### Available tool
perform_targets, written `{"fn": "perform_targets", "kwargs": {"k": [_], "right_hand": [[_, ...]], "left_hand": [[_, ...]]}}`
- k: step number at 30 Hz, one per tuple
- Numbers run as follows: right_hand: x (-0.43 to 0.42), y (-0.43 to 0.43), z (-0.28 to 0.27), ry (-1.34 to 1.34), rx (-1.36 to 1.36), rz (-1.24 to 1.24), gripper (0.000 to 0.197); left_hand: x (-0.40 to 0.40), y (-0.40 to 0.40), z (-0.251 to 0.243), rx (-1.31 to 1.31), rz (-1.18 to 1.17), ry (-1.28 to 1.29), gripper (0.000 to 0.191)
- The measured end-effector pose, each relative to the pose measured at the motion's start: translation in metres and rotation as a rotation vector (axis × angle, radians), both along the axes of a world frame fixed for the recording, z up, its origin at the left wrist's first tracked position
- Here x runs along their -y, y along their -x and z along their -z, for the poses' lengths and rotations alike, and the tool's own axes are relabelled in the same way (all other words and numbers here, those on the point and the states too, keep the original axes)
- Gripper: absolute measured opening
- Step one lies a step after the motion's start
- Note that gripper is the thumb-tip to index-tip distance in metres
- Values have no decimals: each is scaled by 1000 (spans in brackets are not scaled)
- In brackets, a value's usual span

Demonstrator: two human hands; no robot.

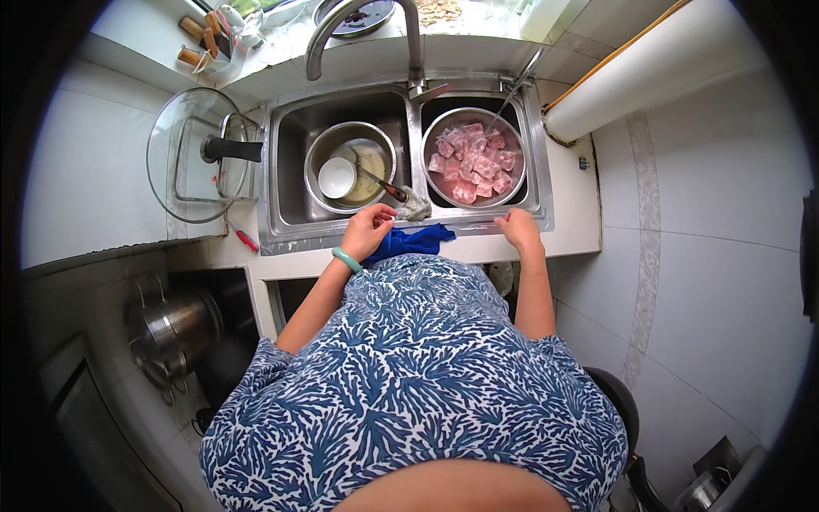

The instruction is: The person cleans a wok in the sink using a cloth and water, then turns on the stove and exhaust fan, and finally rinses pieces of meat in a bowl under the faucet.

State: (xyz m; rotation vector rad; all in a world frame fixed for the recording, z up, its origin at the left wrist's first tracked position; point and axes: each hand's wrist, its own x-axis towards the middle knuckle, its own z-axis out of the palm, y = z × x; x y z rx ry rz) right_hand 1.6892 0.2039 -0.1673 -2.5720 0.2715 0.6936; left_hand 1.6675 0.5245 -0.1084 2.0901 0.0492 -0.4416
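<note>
My left hand (370, 229), with a green bangle (347, 260) on the wrist, hovers at the sink's front rim, fingers loosely bent and nothing visible in them. Beside it a blue cloth (419, 240) lies over the counter edge. My right hand (519, 229) is curled in front of the right basin, with no object showing in it. Just beyond it, a steel bowl (427, 178) holds several chunks of raw, pinkish meat (477, 160). In the left basin, a metal pot (313, 185) contains cloudy liquid, a white bowl (337, 178) and a wooden-handled utensil (387, 185).
A greyish scrubbing cloth (417, 206) sits on the divider's front end. Behind arches a steel faucet (326, 32); a slim tap (526, 69) stands at right. A glass lid (163, 160) rests in a rack at left. A red-handled tool (246, 240) lies by the sink.
</note>
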Motion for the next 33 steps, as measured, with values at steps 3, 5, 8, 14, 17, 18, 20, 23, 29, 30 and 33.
{"fn": "perform_targets", "kwargs": {"k": [3, 5, 8, 14, 17, 18, 20, 23, 29, 30, 33], "right_hand": [[21, -7, 14, -12, 21, 129, 31], [28, -11, 16, 1, 100, 185, 30], [38, -25, 38, 13, 162, 231, 28], [33, -45, 53, -46, 175, 360, 25], [26, -48, 49, -7, 148, 316, 25], [26, -48, 48, -31, 137, 337, 26], [21, -45, 44, -23, 171, 337, 26], [17, -41, 32, -16, 248, 364, 27], [11, -28, 16, -1, 281, 388, 26], [12, -29, 14, -2, 274, 391, 26], [29, -30, 43, -74, 251, 417, 27]], "left_hand": [[6, -7, 33, -198, -108, 295, 23], [23, -18, 43, -281, -115, 398, 35], [47, -34, 83, -329, -182, 336, 49], [86, -69, 82, -21, -217, -80, 48], [80, -100, 81, 311, -162, -212, 44], [73, -114, 85, 367, -101, -259, 44], [63, -138, 86, 307, -21, -278, 42], [57, -157, 84, 287, 32, -320, 41], [65, -148, 93, 355, -131, -250, 45], [66, -145, 91, 358, -130, -248, 45], [69, -133, 82, 272, -146, -182, 45]]}}
